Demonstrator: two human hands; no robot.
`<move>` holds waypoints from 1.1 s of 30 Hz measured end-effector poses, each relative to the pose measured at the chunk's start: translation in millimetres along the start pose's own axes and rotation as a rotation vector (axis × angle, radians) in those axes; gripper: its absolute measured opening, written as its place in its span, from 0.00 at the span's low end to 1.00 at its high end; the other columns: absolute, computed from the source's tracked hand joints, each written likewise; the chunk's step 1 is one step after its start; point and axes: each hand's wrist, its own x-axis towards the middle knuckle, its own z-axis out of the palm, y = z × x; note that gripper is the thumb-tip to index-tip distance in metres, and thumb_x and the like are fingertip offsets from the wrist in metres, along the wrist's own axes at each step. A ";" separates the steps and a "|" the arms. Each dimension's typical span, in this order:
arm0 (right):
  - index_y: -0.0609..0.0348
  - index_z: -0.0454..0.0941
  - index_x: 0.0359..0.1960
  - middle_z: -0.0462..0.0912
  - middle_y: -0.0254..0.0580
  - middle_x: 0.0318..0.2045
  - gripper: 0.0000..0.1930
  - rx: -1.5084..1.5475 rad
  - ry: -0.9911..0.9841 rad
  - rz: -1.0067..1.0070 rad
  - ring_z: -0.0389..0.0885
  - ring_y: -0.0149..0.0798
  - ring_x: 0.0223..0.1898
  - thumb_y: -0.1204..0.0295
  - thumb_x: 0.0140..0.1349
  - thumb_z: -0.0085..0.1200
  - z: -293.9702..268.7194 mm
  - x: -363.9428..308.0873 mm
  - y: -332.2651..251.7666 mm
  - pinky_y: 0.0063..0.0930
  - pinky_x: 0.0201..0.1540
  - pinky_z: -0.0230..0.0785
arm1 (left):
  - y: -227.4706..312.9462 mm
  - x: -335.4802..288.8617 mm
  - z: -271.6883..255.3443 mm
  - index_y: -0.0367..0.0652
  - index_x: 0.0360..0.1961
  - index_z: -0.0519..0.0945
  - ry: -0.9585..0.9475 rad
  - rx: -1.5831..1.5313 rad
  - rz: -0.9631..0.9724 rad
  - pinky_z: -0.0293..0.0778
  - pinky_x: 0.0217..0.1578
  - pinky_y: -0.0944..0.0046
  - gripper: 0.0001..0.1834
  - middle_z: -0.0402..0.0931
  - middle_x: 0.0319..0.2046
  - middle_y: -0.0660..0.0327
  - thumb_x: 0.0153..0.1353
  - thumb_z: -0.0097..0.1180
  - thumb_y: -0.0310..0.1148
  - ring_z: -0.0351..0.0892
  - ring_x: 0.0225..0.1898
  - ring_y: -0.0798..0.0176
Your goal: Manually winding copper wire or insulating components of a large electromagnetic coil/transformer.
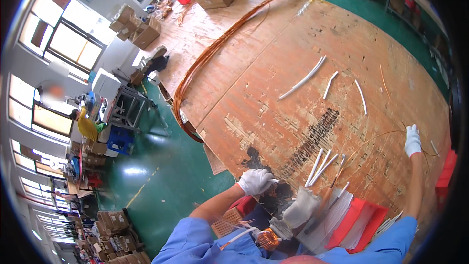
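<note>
While the left hand [255, 181] pinches a white sleeve tube [274, 181] at the bench [273, 68] edge, the right hand [413, 140], stretched far out, grips thin copper wire [381, 136], drawing it taut between both hands.

The gloved left hand [255, 181] is held closed at 6 o'clock, while the gloved right hand [412, 141] is stretched out toward 3 o'clock, fingers curled.

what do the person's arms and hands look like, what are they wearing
Both hands wear white knit gloves with a thin red cuff: the left hand and the right hand. The forearms are bare, and short blue sleeves cover the upper arms.
</note>
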 end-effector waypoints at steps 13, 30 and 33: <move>0.63 0.79 0.40 0.80 0.46 0.30 0.12 0.712 0.412 -0.098 0.80 0.48 0.32 0.70 0.83 0.51 -445.3 34.2 -22.5 0.45 0.38 0.69 | 47.0 62.8 -167.0 0.43 0.47 0.91 -0.067 -0.609 -0.554 0.81 0.38 0.49 0.23 0.89 0.32 0.51 0.79 0.65 0.55 0.84 0.29 0.50; 0.63 0.88 0.53 0.88 0.37 0.34 0.14 1.214 -1.158 -0.073 0.85 0.31 0.34 0.66 0.84 0.53 -427.6 -377.5 -319.9 0.32 0.41 0.79 | 161.8 1.1 -335.9 0.38 0.67 0.78 0.756 -1.534 -0.782 0.57 0.17 0.71 0.19 0.76 0.32 0.69 0.86 0.56 0.38 0.62 0.18 0.79; 0.57 0.87 0.62 0.88 0.40 0.38 0.13 1.381 -1.158 0.027 0.82 0.32 0.36 0.70 0.84 0.56 -370.3 -426.4 -319.0 0.30 0.45 0.79 | 156.1 -19.4 -322.6 0.37 0.64 0.79 0.855 -1.536 -0.895 0.57 0.16 0.70 0.17 0.76 0.31 0.68 0.86 0.55 0.38 0.60 0.17 0.77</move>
